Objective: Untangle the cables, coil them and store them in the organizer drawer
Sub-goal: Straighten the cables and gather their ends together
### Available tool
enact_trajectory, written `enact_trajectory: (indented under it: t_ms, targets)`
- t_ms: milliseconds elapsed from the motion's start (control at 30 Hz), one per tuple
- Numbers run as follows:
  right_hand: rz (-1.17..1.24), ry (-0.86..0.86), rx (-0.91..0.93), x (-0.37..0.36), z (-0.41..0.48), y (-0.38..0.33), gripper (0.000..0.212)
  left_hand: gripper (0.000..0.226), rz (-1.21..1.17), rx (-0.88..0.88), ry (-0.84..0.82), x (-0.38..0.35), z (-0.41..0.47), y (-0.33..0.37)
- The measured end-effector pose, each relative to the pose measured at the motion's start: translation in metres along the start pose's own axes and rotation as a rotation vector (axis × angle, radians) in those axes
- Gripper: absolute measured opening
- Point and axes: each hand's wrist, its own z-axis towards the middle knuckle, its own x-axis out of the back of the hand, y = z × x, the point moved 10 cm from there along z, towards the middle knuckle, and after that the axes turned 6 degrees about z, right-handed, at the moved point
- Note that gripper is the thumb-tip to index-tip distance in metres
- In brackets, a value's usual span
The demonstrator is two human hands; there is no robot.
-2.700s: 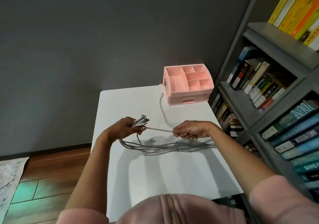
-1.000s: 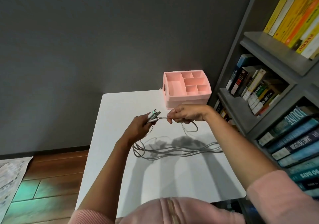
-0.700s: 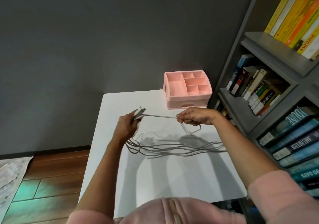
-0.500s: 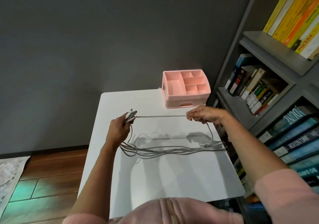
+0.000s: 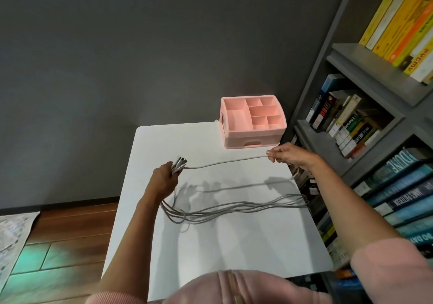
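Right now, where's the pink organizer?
Head view: the pink organizer sits on the far right corner of the white table, beside the bookshelf, just beyond the right hand pinching a stretched cable.

Organizer (image 5: 253, 122) at table's (image 5: 222, 245) far right corner, cables (image 5: 234, 207) in front, bookshelf (image 5: 365, 125) right.

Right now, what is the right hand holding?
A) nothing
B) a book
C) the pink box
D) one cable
D: the right hand pinches one cable, which stretches across to the plugs gripped in the left hand.
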Motion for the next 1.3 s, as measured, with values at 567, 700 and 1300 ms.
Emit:
enact_trajectory:
  t_ms: [567, 700, 1300]
  targets:
    - [0.209, 0.112, 0.159, 0.008, 0.002, -0.037, 0.034, 0.018, 0.029, -0.472, -0.158, -0.023, -0.006, 0.139]
    - [0.264, 0.396, 0.085, 0.042, -0.001, 0.014, 0.049, 0.030, 0.065, -0.467, -0.226, -0.034, -0.007, 0.141]
    - [0.397, 0.483, -0.064, 0.048, 0.002, 0.112, 0.016, 0.011, 0.337, -0.236, -0.263, -0.081, -0.002, 0.137]
